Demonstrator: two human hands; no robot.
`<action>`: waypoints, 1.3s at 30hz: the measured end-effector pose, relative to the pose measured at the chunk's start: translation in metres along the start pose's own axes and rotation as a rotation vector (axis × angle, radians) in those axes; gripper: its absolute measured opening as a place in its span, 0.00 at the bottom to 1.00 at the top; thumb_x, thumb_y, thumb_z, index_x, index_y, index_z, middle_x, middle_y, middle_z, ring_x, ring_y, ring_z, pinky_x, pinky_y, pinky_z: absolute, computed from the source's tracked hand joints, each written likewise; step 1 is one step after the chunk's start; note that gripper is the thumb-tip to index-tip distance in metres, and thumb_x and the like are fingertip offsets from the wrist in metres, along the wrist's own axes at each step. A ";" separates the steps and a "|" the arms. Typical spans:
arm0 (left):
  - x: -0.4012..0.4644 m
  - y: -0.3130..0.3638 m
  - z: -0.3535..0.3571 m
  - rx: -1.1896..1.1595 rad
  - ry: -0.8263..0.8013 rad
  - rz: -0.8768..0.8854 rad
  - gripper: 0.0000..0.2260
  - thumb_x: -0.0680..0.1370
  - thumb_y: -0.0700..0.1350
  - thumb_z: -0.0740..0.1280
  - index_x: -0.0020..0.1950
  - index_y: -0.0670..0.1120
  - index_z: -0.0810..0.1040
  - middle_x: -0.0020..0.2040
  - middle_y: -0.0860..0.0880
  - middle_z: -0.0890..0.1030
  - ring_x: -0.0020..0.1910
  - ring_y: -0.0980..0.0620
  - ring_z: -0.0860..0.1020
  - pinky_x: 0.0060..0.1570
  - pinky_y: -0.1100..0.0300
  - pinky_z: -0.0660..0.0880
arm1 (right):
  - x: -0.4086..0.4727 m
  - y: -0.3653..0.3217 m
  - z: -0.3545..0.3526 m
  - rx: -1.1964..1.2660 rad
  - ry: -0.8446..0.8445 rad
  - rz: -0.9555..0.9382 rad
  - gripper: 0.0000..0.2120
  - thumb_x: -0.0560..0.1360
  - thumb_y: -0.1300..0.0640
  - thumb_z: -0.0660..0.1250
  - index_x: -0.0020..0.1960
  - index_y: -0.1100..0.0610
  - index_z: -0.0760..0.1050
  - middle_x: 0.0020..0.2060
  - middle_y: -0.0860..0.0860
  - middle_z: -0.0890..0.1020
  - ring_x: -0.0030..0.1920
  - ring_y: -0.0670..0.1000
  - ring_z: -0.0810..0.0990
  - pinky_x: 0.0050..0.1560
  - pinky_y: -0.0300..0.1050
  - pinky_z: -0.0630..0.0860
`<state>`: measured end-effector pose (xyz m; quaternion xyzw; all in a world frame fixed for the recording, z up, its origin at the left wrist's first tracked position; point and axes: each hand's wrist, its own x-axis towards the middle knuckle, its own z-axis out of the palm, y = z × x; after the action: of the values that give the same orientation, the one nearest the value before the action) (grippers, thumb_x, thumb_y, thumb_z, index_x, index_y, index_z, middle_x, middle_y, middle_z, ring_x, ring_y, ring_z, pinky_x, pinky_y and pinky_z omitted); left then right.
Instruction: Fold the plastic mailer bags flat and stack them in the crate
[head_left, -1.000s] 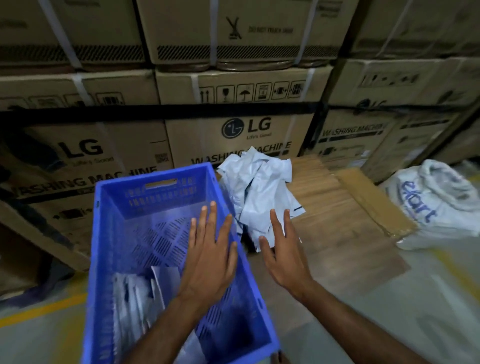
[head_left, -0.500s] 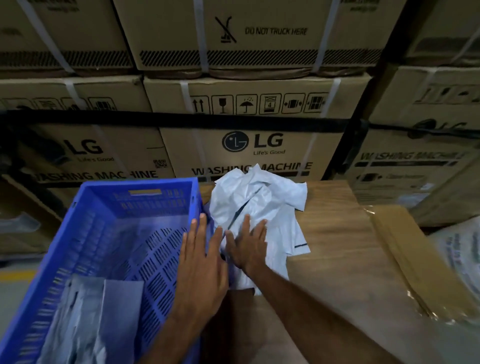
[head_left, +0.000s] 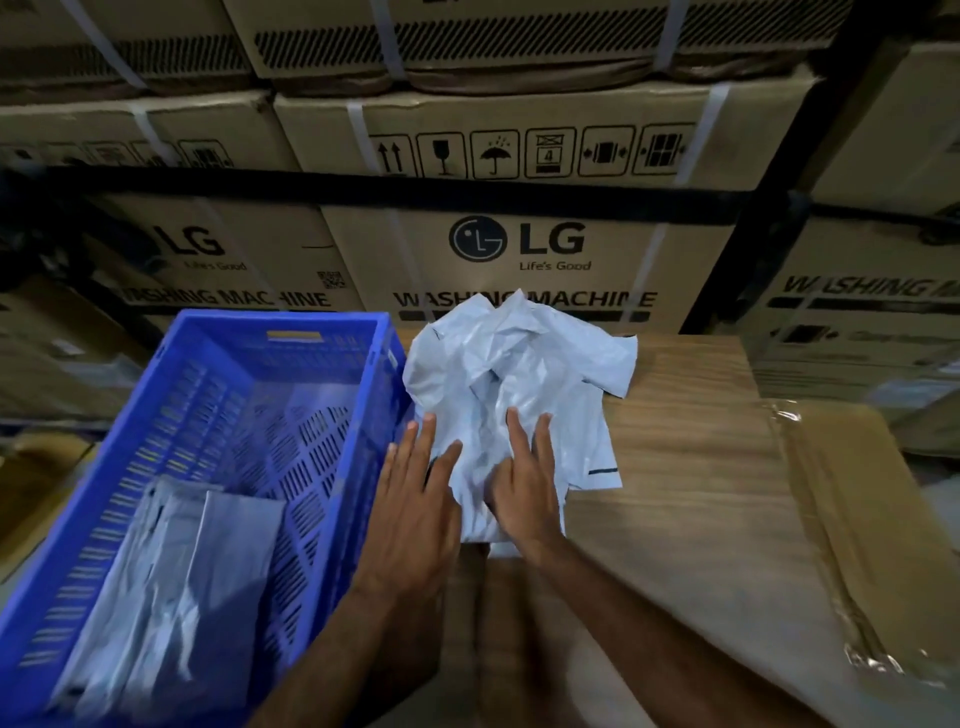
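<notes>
A wood-grain worktop (head_left: 691, 467) runs from the middle of the view out to the right, with a flattened sheet of brown cardboard (head_left: 857, 519), edged with clear tape, lying along its right side. On the far left part of the worktop sits a crumpled heap of pale plastic mailer bags (head_left: 524, 364), their corners sticking out at odd angles. Both hands are on the near edge of that heap: the left hand (head_left: 415, 514) lies with fingers straight and spread, its fingertips on the bags right beside the crate wall, and the right hand (head_left: 524, 493) presses down just next to it with straight fingers, so neither grip is closed round anything. The blue plastic crate (head_left: 130, 467) stands to the left, touching or just beside the worktop edge; its slotted walls are upright, and folded mailer bags (head_left: 197, 571) lie flat in its near end, though motion blur makes it hard to say how many. Behind everything rises a wall of stacked cartons (head_left: 519, 249) bound with white straps and printed with a brand logo, "WASHING MACHINE" and handling symbols, held on dark metal racking (head_left: 389, 192). The room is dim, with the light falling mostly on the bags and hands.
</notes>
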<state>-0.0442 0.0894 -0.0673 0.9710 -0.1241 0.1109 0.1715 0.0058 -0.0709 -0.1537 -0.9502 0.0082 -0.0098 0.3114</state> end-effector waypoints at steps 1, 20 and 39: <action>-0.002 0.003 -0.001 -0.031 0.014 -0.012 0.27 0.77 0.44 0.58 0.78 0.47 0.66 0.84 0.43 0.55 0.84 0.45 0.51 0.81 0.51 0.45 | -0.017 0.004 -0.018 0.061 0.004 -0.078 0.27 0.84 0.55 0.53 0.82 0.50 0.62 0.84 0.56 0.53 0.80 0.49 0.46 0.82 0.51 0.53; -0.140 0.051 0.110 -0.006 -0.311 0.092 0.26 0.84 0.50 0.56 0.81 0.43 0.65 0.83 0.38 0.59 0.83 0.40 0.56 0.80 0.44 0.52 | -0.189 0.122 -0.050 -0.226 -0.153 -0.347 0.33 0.78 0.48 0.61 0.82 0.53 0.63 0.83 0.58 0.57 0.83 0.58 0.54 0.81 0.65 0.50; -0.151 0.048 0.166 0.055 -0.271 0.029 0.28 0.83 0.52 0.55 0.82 0.42 0.63 0.82 0.36 0.58 0.82 0.37 0.56 0.80 0.39 0.52 | -0.189 0.140 0.012 -0.408 -0.194 -0.249 0.32 0.83 0.43 0.54 0.84 0.53 0.57 0.84 0.59 0.53 0.84 0.58 0.49 0.82 0.62 0.48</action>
<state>-0.1717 0.0166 -0.2441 0.9795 -0.1572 -0.0155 0.1250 -0.1840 -0.1726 -0.2485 -0.9835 -0.1370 0.0449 0.1091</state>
